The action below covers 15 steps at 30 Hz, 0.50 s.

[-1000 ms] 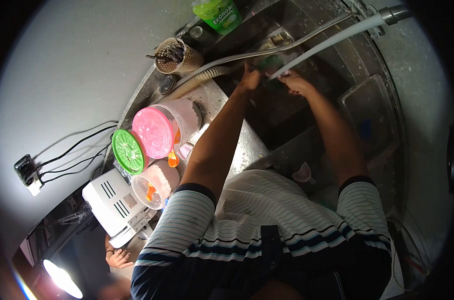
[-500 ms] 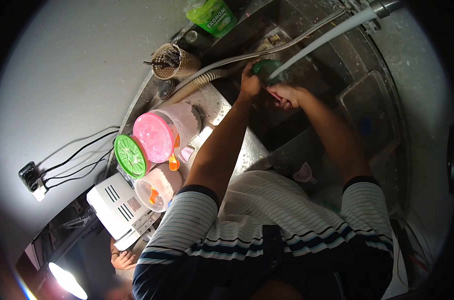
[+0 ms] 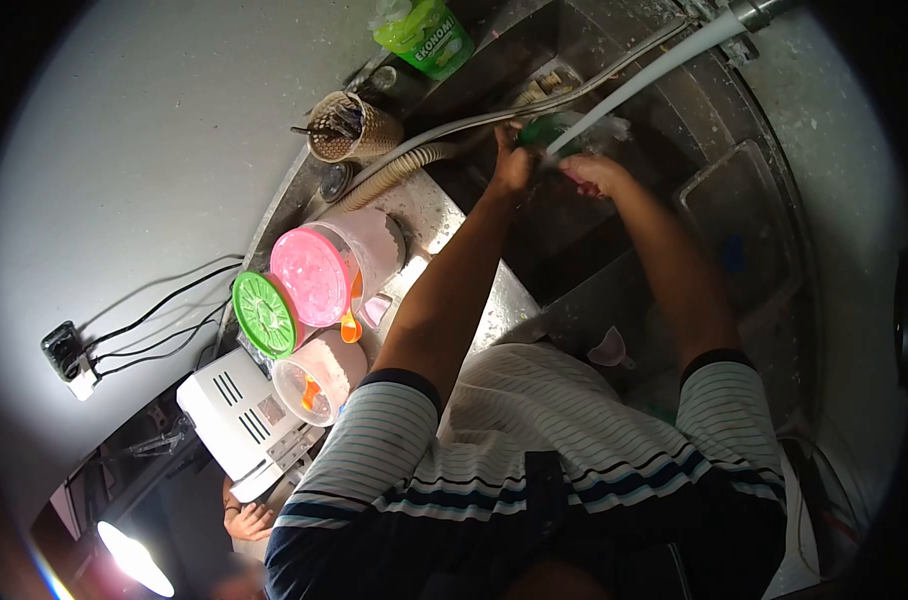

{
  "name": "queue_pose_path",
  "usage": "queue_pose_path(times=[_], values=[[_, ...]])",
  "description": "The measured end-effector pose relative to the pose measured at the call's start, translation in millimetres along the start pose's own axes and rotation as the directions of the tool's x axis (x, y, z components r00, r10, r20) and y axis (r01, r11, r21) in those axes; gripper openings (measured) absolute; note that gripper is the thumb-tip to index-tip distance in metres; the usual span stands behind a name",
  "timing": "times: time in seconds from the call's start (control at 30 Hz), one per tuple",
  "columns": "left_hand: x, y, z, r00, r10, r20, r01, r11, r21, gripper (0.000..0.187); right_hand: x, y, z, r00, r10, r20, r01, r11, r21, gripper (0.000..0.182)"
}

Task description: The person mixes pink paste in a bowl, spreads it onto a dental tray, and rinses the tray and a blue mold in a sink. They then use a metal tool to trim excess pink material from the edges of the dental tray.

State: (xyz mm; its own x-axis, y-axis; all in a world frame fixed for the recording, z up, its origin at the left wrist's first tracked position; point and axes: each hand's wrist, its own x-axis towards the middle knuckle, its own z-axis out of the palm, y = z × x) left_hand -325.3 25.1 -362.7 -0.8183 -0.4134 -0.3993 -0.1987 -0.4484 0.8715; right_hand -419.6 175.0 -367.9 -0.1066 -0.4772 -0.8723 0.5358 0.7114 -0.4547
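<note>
Both bare hands are over the sink, toward its far side. The left hand grips the edge of a green bowl; the right hand pinches a small pink item, its shape unclear. A pale hose or water stream ends between them. The right hand has just drawn away from the left, separating item and bowl. Compared with the earlier frame, the bowl is less visible.

- The vessel is showing green.
- The round lid is showing pink.
- The ridged lid is gleaming green.
- The shirt is carrying thin stripes across white, plus navy bands.
</note>
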Motion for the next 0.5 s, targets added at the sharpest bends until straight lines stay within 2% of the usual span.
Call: queue_pose_path(times=[0.03,0.07,0.1,0.13,0.17,0.2,0.23,0.27,0.3,0.33,0.4,0.43,0.5], values=[[2,3,-5,1.0,-0.002,-0.002,0.002,1.0,0.004,0.037,-10,-7,9,0.94,-0.15,-0.305,0.044,0.943,-0.329,0.035],[-1,26,-4,0.989,-0.148,-0.003,0.144,0.955,0.26,0.037,-13,-11,9,0.942,-0.15,-0.301,0.045,0.943,-0.329,0.035],[-2,35,-6,0.957,-0.288,-0.039,0.269,0.826,0.495,0.037,-14,-13,9,0.82,-0.45,-0.355,0.071,0.694,-0.716,0.034],[3,28,-14,0.956,-0.29,-0.039,0.271,0.826,0.495,0.037,-15,-14,9,0.655,-0.713,-0.25,-0.026,0.309,-0.951,0.034],[18,9,-30,0.974,-0.177,0.14,0.064,0.811,0.581,0.039,-13,-13,4,0.653,-0.714,-0.252,-0.029,0.309,-0.95,0.034],[22,7,-34,0.944,-0.074,0.323,-0.153,0.767,0.623,0.041,-7,-8,-4,0.548,-0.786,-0.287,0.05,0.373,-0.926,0.034],[25,3,-34,0.944,-0.068,0.324,-0.158,0.767,0.622,0.041,0,-3,-10,0.432,-0.84,-0.327,0.137,0.42,-0.897,0.034],[19,8,-26,0.961,0.017,0.276,-0.12,0.925,0.361,0.042,12,6,-8,0.428,-0.844,-0.324,0.138,0.415,-0.9,0.034],[11,9,-20,0.976,0.074,0.203,-0.089,0.994,0.063,0.042,28,24,0,0.577,-0.736,-0.355,0.118,0.505,-0.855,0.035],[7,9,-13,0.976,0.074,0.203,-0.088,0.994,0.062,0.042,41,38,4,0.706,-0.604,-0.37,0.08,0.587,-0.806,0.035],[1,9,-1,0.976,0.189,0.108,-0.209,0.952,0.223,0.047,65,56,2,0.715,-0.584,-0.385,0.059,0.599,-0.798,0.034],[-3,11,-1,0.977,0.187,0.104,-0.205,0.953,0.222,0.047,80,63,-1,0.725,-0.564,-0.397,0.042,0.61,-0.791,0.032],[-5,15,-3,0.999,-0.002,0.033,0.001,0.999,0.04,0.043,104,69,-9,0.739,-0.528,-0.42,0.009,0.63,-0.777,0.029]])
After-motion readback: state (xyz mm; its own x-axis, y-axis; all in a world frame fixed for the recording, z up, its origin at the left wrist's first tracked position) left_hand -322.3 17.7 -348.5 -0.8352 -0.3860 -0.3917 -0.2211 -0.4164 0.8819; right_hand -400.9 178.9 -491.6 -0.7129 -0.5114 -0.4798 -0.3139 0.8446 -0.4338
